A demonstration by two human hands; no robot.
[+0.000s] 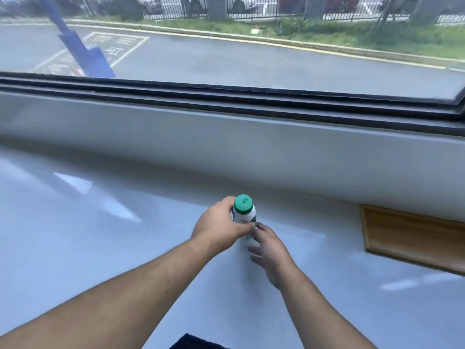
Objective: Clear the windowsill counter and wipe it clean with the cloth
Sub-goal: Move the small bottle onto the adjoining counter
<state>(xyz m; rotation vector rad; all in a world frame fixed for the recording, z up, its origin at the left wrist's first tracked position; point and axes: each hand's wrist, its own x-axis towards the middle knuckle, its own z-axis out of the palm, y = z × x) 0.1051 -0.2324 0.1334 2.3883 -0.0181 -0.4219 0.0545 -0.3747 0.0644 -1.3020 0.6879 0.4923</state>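
Note:
A white bottle (247, 215) with a green cap stands upright on the glossy white windowsill counter (100, 248), near the middle. My left hand (219, 226) is wrapped around the bottle's upper body from the left. My right hand (270, 248) rests with its fingers spread against the bottle's lower right side, fingertips touching the label. A dark cloth (193, 342) shows only as a corner at the bottom edge, between my forearms.
A wooden board (412, 238) lies on the counter at the right edge. Behind the counter rises a white ledge (226, 137) under the dark window frame (226, 94). A blue pole (83, 51) shows at the glass at the upper left.

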